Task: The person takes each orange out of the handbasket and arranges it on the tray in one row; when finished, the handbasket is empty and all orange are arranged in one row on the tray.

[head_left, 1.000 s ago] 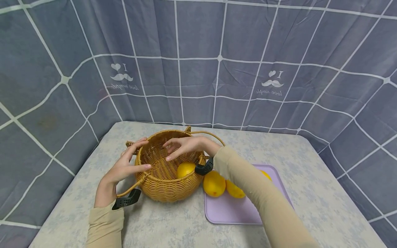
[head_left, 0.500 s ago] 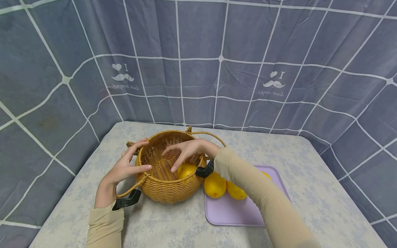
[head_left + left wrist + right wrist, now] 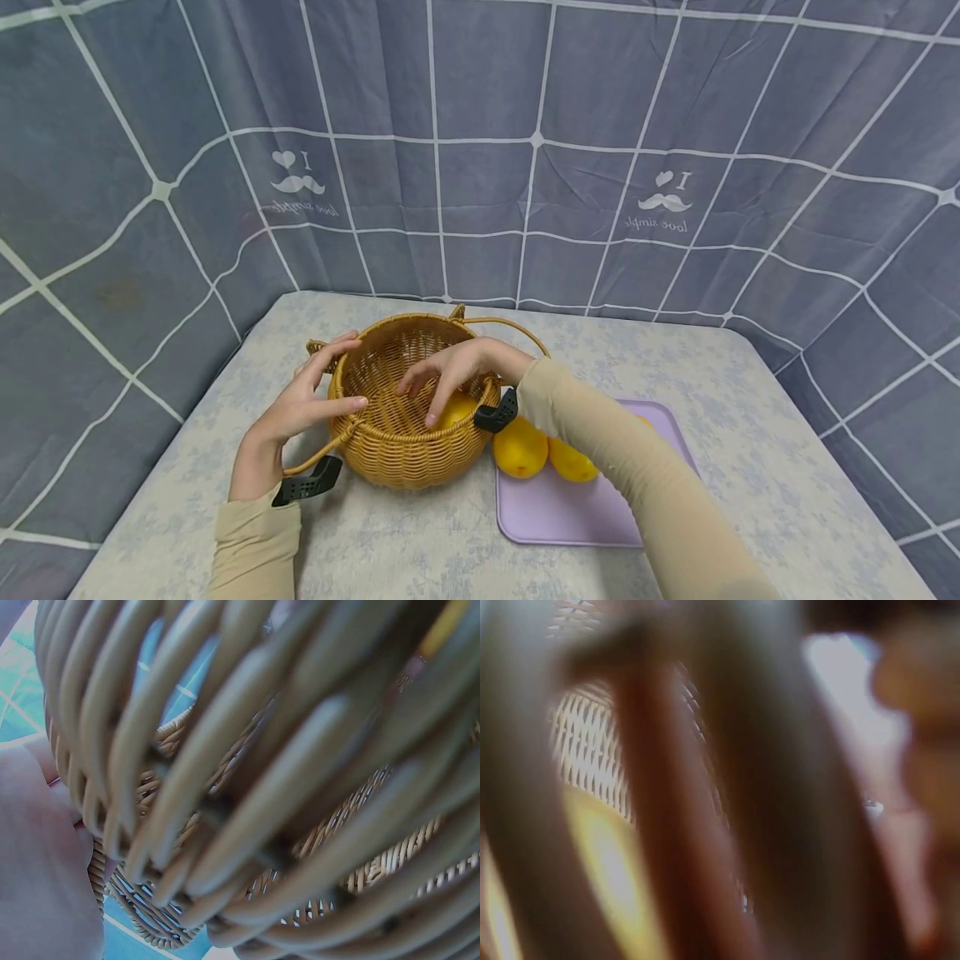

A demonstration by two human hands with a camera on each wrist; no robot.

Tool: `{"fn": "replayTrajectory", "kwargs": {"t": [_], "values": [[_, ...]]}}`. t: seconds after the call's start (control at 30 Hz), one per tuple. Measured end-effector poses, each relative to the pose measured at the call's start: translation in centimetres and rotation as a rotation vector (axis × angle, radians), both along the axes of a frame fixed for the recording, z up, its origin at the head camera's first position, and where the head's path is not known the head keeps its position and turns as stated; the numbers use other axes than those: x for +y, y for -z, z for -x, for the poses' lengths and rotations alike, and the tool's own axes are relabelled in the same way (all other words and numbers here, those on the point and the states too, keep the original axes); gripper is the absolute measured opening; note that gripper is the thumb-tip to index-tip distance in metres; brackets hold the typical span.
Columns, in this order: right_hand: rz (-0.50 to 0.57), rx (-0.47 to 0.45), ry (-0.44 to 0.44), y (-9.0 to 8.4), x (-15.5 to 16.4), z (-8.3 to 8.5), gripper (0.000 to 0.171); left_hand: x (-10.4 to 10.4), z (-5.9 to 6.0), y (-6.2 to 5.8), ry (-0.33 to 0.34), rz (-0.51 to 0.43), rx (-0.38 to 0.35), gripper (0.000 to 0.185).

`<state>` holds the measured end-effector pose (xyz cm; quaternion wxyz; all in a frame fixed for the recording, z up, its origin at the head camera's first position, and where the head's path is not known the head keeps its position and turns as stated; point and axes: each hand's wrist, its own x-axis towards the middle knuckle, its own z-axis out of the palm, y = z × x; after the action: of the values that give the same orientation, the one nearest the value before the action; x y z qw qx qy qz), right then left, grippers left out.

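A round wicker basket [image 3: 416, 467] stands on the table, mouth up, with small ear-like loops at its rim. My left hand [image 3: 296, 408] rests along its left side, fingertips and straight thumb reaching over the rim; the left wrist view shows the palm [image 3: 45, 855] beside the woven canes [image 3: 232, 742]. Inside the basket lies a yellow fruit [image 3: 459, 410], partly behind my right hand [image 3: 461, 367]. That hand reaches in from the right with loosely bent fingers, its thumb tip overlapping the fruit's left side. Blurred canes fill the right wrist view, the yellow fruit [image 3: 607, 862] behind them.
A lilac tray [image 3: 570, 529] lies to the basket's right, partly under the right sleeve. On it are a round yellow fruit [image 3: 520, 447], a second fruit [image 3: 572, 460] and a sliver of another. The basket's handle [image 3: 517, 325] arches out at the back right. A grey checked curtain [image 3: 480, 192] hangs behind.
My right hand has gone lower into the basket and its thumb has moved right and down, over the fruit. The left hand and the basket stay in place.
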<state>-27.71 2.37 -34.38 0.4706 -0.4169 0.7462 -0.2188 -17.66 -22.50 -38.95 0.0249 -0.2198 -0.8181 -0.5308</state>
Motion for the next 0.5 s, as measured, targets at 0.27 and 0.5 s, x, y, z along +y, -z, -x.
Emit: {"fn": "replayTrajectory", "kwargs": {"t": [0.27, 0.5], "values": [[0.004, 0.013, -0.057, 0.32, -0.09, -0.02, 0.077, 0.05, -0.01, -0.08, -0.003, 0.004, 0.001, 0.075], [-0.004, -0.009, -0.099, 0.33, -0.33, -0.08, 0.077, -0.03, 0.05, -0.06, -0.006, -0.002, -0.004, 0.075]]}}
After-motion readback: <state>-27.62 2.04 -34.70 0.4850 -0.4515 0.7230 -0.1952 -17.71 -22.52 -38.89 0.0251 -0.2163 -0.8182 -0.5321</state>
